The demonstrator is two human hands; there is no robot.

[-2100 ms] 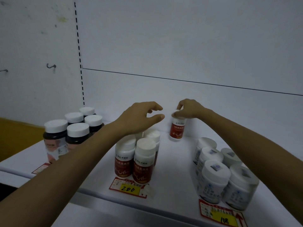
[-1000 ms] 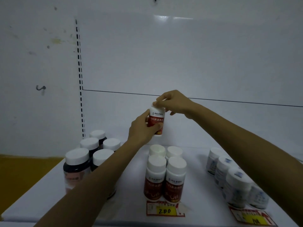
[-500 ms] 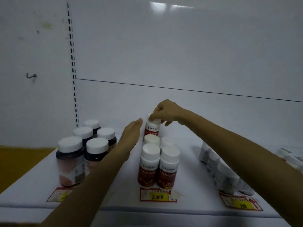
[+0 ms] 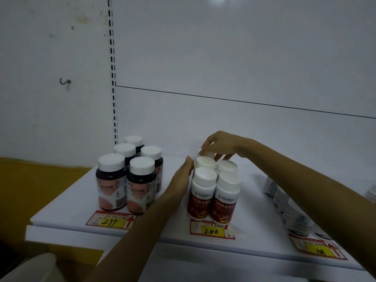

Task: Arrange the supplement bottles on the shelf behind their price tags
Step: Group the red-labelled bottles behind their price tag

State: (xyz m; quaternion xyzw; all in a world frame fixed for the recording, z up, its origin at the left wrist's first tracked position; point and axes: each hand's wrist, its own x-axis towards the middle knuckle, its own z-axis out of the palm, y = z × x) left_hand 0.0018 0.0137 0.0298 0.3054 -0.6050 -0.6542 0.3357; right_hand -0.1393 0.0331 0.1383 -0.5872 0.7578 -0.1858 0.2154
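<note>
Bottle [image 4: 210, 154] now lowered behind the red-labelled four [image 4: 204, 193]; right fingers [image 4: 206, 146] pinch its round cap, left fingers [image 4: 188, 164] flat.

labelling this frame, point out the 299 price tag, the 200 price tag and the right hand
299 price tag [image 4: 110, 222], head view, its yellow patch
200 price tag [image 4: 211, 231], head view, its yellow patch
right hand [image 4: 221, 146], head view, back of the hand

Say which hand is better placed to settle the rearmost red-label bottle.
Right: the right hand grips the rearmost bottle by its cap; the left hand lies open beside the red-label bottles.
</note>
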